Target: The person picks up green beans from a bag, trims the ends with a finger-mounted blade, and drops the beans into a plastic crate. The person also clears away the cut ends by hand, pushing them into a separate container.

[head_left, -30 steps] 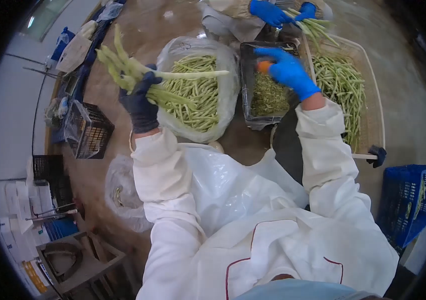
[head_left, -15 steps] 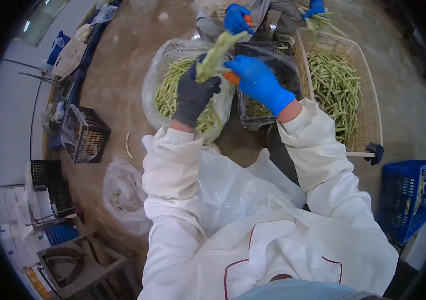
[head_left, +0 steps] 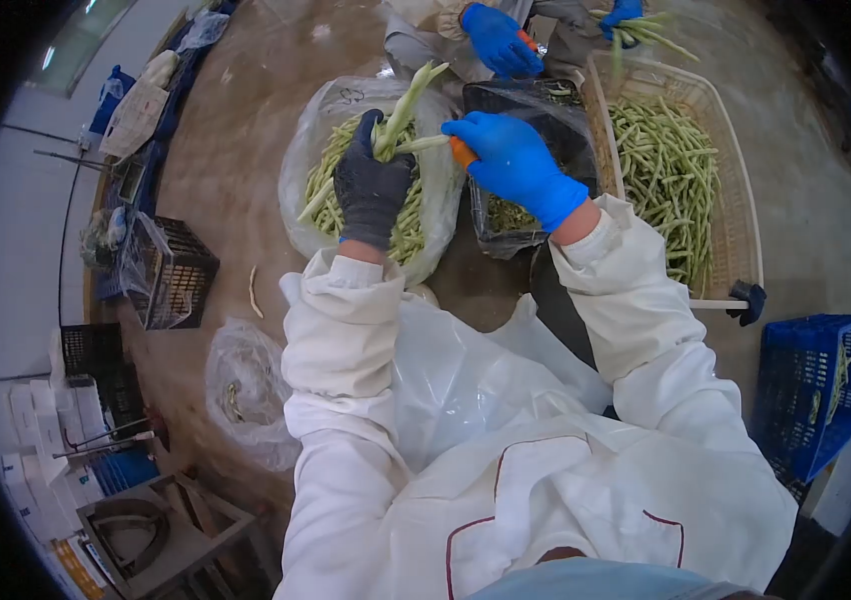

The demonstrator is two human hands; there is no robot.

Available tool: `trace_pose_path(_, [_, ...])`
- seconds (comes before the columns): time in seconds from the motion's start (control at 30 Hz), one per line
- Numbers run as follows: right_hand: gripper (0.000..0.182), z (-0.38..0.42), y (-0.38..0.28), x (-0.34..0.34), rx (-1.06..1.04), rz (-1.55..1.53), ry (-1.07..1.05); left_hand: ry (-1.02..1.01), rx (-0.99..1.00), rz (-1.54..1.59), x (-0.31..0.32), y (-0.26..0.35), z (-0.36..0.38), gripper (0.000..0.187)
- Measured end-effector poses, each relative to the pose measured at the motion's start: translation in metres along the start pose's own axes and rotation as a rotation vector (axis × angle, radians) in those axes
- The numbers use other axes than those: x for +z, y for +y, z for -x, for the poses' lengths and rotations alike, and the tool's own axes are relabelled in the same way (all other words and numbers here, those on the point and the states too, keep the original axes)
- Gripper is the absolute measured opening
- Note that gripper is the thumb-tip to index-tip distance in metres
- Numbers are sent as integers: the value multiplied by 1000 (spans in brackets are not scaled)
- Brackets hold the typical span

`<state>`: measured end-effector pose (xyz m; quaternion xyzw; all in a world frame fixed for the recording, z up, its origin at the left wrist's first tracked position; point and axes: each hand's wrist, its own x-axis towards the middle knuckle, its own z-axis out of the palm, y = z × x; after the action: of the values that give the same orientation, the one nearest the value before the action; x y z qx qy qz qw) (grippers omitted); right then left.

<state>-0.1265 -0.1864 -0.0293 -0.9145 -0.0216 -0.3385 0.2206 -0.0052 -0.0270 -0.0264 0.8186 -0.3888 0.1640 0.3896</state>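
Note:
My left hand (head_left: pixel 374 195), in a dark grey glove, is closed around a small bunch of pale green beans (head_left: pixel 406 112) that sticks up past the fingers. In a blue glove, my right hand (head_left: pixel 524 170) grips a small orange-handled tool (head_left: pixel 463 152); its working end is too small to make out. One bean of the bunch reaches across to that tool. Under my left hand stands a clear plastic bag (head_left: pixel 298 170) with many green beans (head_left: pixel 410 238) inside. A dark, plastic-lined crate (head_left: pixel 518 243) holding green scraps lies below my right hand.
A cream crate (head_left: pixel 743 215) full of beans (head_left: pixel 668 180) stands at right. Opposite, a co-worker's blue-gloved hand (head_left: pixel 502 40) holds an orange-handled tool; another blue glove (head_left: pixel 623 14) holds beans. A blue crate (head_left: pixel 811 390), a black crate (head_left: pixel 181 275) and a crumpled bag (head_left: pixel 251 395) sit around.
My left hand has turned and lowered slightly, and the bunch now leans differently, with one bean stretched toward my right hand. The co-worker's hand with the tool has moved right and down.

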Motion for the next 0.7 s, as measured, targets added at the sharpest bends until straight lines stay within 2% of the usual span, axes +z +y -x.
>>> trace_pose_path(0.07, [27, 0, 2, 4, 38, 75, -20, -9, -8, 26, -1, 6, 1, 56])
trace_pose_path(0.17, [25, -10, -7, -1, 428, -379, 64, -94, -33, 191, -4, 16, 1, 50])
trace_pose_path(0.27, [23, -15, 1, -2, 674, -1221, 132, -155, -434, 1155, -4, 27, 2, 45])
trace_pose_path(0.37, [19, -15, 11, -1, 550, -1024, -60, -102, -400, 1308, -12, 13, 0, 45])
trace_pose_path(0.47, [18, -5, 36, 3, 476, -293, -141, 6, -458, 1548, -54, 4, -10, 53])
trace_pose_path(0.5, [18, -2, 46, 1, 459, -202, -124, 37, -459, 1633, -72, 3, -11, 54])
trace_pose_path(0.53, [18, 4, 59, -2, 441, -114, -109, 56, -407, 1664, -87, -7, -13, 54])
trace_pose_path(0.57, [18, 9, 71, -4, 423, -28, -93, 22, -180, 1750, -94, -25, -16, 54])
trace_pose_path(0.6, [18, 14, 91, -3, 514, 68, -148, 66, -258, 1855, -106, -39, -15, 55])
trace_pose_path(0.67, [24, 15, 79, -21, 476, 298, -285, 10, -109, 1922, -113, -44, -14, 58])
trace_pose_path(0.7, [27, 14, 78, -15, 398, 197, -183, 15, -142, 1911, -115, -42, -13, 57])
